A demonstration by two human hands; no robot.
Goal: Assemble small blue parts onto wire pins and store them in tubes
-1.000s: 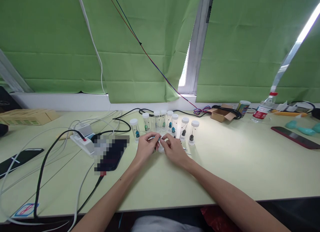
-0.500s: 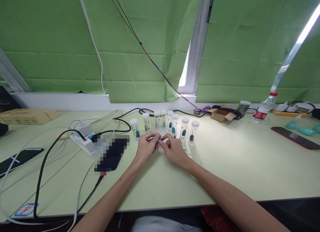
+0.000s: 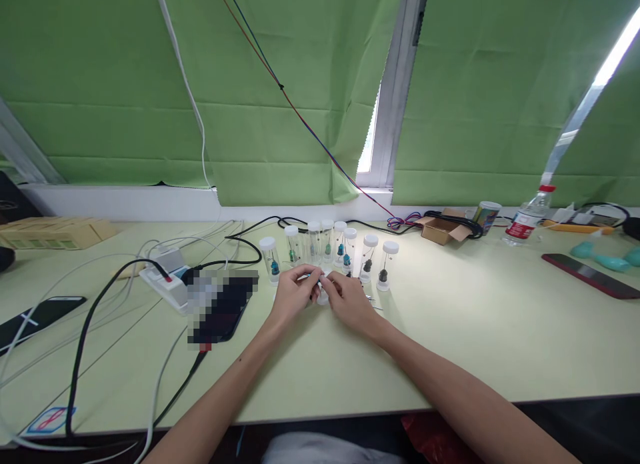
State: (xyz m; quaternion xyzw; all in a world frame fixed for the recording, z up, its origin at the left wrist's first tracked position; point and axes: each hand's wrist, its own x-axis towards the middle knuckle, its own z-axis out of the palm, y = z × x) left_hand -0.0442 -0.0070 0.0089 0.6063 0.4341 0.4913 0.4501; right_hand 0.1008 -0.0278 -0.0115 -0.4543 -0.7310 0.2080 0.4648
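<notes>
My left hand [image 3: 294, 294] and my right hand [image 3: 349, 300] meet fingertip to fingertip above the table [image 3: 450, 344]. Both are closed in a pinch around something small and bluish, mostly hidden by the fingers. Just beneath them shows part of a clear and white piece [image 3: 323, 296], perhaps a vial. Behind the hands stand several clear vials with white caps, such as one at the left [image 3: 270, 259] and one at the right [image 3: 387, 267]. Each holds a small blue, green or dark piece with a thin stem. Thin metal pins [image 3: 374, 303] lie beside my right hand.
On the left are a power strip [image 3: 167, 289], tangled cables and a dark phone [image 3: 233, 311]. A small cardboard box [image 3: 440, 231] and a water bottle [image 3: 527, 217] stand at the back right. A red-edged phone [image 3: 593, 276] lies at the far right.
My right fingers have shifted slightly and drawn closer together at the pinch. The vials and the rest of the table look the same.
</notes>
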